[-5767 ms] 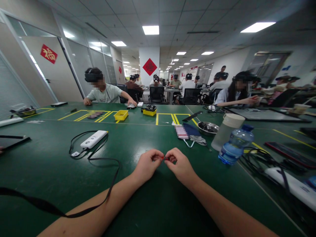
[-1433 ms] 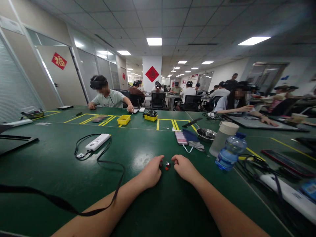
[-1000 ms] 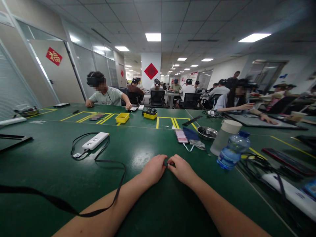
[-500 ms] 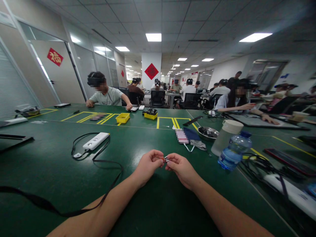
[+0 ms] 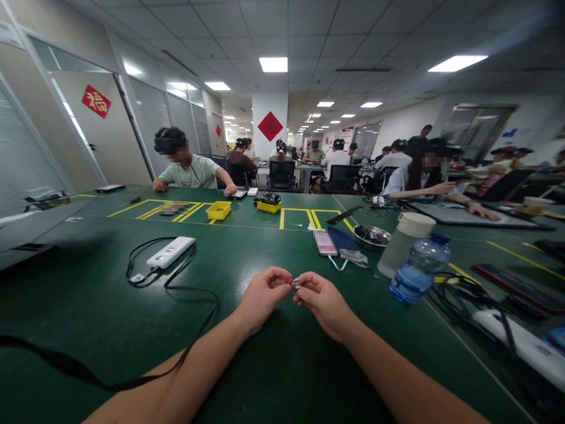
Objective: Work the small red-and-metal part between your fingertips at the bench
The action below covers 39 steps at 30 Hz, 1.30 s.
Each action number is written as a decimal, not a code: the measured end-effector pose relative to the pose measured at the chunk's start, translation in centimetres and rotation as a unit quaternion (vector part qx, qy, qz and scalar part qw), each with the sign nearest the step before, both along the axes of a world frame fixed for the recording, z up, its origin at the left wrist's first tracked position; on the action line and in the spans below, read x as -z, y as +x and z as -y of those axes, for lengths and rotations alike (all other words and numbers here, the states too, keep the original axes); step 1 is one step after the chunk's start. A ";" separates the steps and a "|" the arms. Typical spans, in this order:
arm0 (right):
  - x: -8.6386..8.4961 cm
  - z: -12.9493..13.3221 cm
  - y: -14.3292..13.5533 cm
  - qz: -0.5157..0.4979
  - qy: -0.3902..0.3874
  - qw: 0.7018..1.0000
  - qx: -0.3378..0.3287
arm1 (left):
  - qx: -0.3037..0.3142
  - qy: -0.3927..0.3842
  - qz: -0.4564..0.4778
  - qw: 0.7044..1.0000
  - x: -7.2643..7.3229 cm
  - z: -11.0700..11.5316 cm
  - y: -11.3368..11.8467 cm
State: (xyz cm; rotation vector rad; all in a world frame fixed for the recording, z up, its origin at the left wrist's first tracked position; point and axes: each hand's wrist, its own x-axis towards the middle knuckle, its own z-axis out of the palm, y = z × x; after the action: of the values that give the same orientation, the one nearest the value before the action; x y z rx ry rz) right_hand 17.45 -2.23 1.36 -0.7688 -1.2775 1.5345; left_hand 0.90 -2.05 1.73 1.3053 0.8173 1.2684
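My left hand (image 5: 260, 297) is closed in a pinch on a small orange-red piece (image 5: 288, 281), mostly covered by the fingertips. Facing it, my right hand (image 5: 324, 300) pinches a small silvery metal piece (image 5: 297, 283) between thumb and fingers. The two pieces are close together above the green table (image 5: 282, 371); I cannot tell whether they touch. Both are too small to name their kind.
A white power strip (image 5: 171, 252) with a black cable lies to the left. On the right stand a frosted bottle (image 5: 404, 247), a blue-labelled water bottle (image 5: 419, 271) and a metal bowl (image 5: 371, 237). Yellow trays (image 5: 219, 210) are further back. Co-workers (image 5: 188, 165) sit around.
The orange-red piece shows more between my left fingertips, and the metal piece has turned slightly. A flat grey panel at the far left has risen into view, blurred. My arms have barely moved.
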 end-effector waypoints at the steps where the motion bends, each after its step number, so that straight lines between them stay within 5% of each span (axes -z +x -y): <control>1: 0.0 0.0 0.0 0.000 0.005 1.000 0.003 | -0.004 0.003 -0.004 1.000 0.1 -0.1 0.0; 13: -0.7 0.3 -0.1 -0.030 0.004 1.000 0.007 | -0.029 -0.009 0.009 0.999 -0.1 0.0 -0.1; 39: 0.0 -0.1 0.0 0.036 0.061 0.996 0.061 | 0.045 -0.114 0.171 0.978 0.0 0.2 0.1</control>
State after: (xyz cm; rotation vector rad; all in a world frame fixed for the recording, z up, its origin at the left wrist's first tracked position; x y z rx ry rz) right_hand 17.41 -2.16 1.33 -0.8133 -1.3386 1.3281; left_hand 0.97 -2.20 1.72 0.8982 0.6292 1.2435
